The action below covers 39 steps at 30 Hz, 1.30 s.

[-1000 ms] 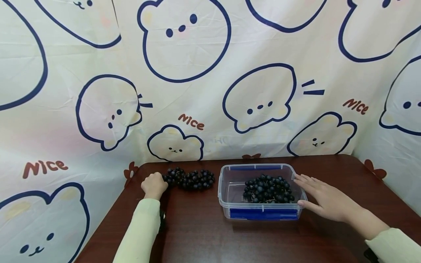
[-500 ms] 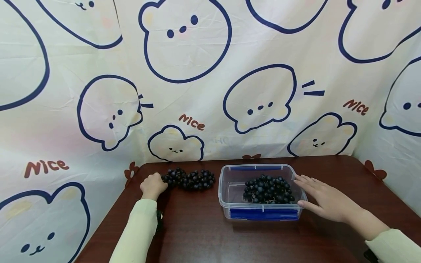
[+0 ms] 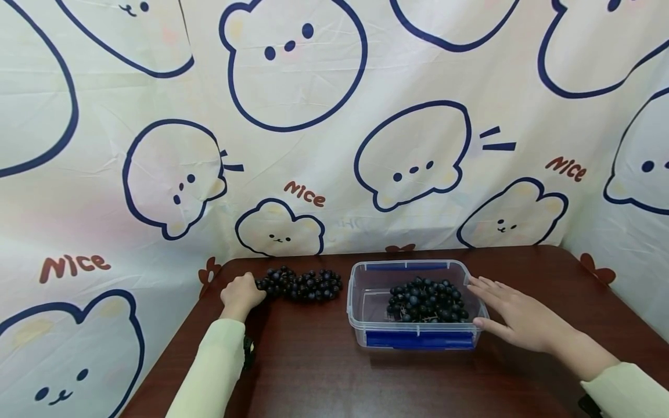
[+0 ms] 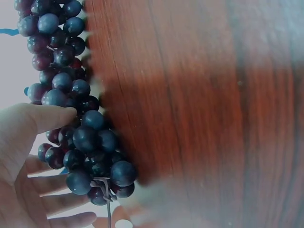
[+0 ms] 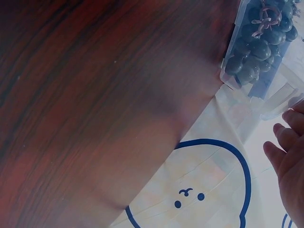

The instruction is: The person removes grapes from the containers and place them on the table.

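Dark grapes point(image 3: 313, 285) lie in a row of clusters on the far left of the table in the head view. At their left end is my left hand point(image 3: 241, 296). In the left wrist view its thumb point(image 4: 54, 116) lies over the nearest bunch of grapes point(image 4: 90, 142), with the fingers round the other side, partly hidden. A clear plastic box point(image 3: 360, 334) with blue clips stands right of centre, holding another dark bunch point(image 3: 425, 302). Fingers outstretched, my right hand point(image 3: 522, 313) rests against the box's right side.
The brown wooden table point(image 3: 313, 371) reaches back to a pale cloth point(image 3: 340, 157) printed with blue-outlined bears. That cloth also hangs at the left and right sides.
My left hand and forearm have shifted slightly left, and the left end of the grapes shows a little more. The right hand and the box stay in place.
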Each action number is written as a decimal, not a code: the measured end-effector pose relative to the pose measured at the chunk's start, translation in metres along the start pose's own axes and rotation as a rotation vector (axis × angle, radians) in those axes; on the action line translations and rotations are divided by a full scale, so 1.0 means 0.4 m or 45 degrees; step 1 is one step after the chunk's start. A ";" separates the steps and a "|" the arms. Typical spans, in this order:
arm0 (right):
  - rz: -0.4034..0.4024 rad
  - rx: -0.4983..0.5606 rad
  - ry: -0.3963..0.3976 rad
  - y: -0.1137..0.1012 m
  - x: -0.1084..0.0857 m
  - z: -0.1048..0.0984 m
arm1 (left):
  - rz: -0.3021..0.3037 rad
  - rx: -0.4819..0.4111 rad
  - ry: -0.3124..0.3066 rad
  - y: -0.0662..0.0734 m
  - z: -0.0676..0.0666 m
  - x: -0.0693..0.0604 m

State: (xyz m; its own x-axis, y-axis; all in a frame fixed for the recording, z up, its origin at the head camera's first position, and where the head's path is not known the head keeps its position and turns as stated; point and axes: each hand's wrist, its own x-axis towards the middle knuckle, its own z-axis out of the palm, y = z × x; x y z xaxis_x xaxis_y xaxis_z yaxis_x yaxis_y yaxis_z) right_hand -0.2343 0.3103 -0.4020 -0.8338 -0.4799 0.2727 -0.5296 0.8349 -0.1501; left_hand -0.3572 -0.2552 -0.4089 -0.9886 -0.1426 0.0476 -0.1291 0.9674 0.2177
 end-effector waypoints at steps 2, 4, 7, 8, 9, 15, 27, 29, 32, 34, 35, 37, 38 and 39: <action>-0.002 0.002 0.002 0.000 0.000 0.000 | 0.011 0.011 -0.001 0.002 -0.003 -0.003; 0.000 0.001 0.002 0.000 0.000 -0.001 | 0.031 0.019 0.013 0.005 -0.007 -0.006; -0.001 0.002 0.003 0.001 0.000 -0.001 | 0.059 0.026 0.040 0.011 -0.015 -0.012; -0.001 0.001 0.004 0.002 0.001 -0.001 | 0.069 0.029 0.048 0.013 -0.018 -0.014; -0.002 0.001 0.005 0.002 0.001 -0.001 | 0.076 0.035 0.054 0.015 -0.021 -0.016; -0.003 0.001 0.002 0.001 0.001 -0.001 | 0.106 0.067 0.081 0.027 -0.037 -0.025; -0.001 -0.001 0.004 0.003 0.001 -0.002 | 0.202 0.103 0.225 0.092 -0.071 -0.044; 0.001 0.000 0.003 0.002 0.001 -0.002 | 0.233 0.108 0.258 0.106 -0.074 -0.050; 0.003 0.004 0.000 0.002 0.000 -0.001 | 0.278 0.112 0.307 0.130 -0.081 -0.061; 0.003 0.003 0.000 0.002 0.000 -0.001 | 0.313 0.110 0.343 0.146 -0.085 -0.068; 0.002 0.003 0.002 0.002 0.000 0.000 | 0.330 0.110 0.360 0.153 -0.086 -0.071; -0.002 -0.001 0.006 0.001 0.000 0.000 | 0.361 0.107 0.397 0.169 -0.089 -0.078; -0.003 -0.001 0.007 0.001 0.000 0.000 | 0.380 0.108 0.417 0.177 -0.090 -0.081; -0.003 -0.002 0.008 0.000 0.000 -0.001 | 0.405 0.109 0.443 0.184 -0.091 -0.085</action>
State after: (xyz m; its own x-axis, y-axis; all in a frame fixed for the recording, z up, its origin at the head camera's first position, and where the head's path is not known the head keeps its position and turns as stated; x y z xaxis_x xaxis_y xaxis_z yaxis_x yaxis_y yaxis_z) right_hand -0.2342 0.3103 -0.4018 -0.8316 -0.4803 0.2787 -0.5313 0.8341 -0.1481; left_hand -0.3304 -0.1867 -0.3590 -0.8975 0.1157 0.4256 0.1552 0.9861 0.0593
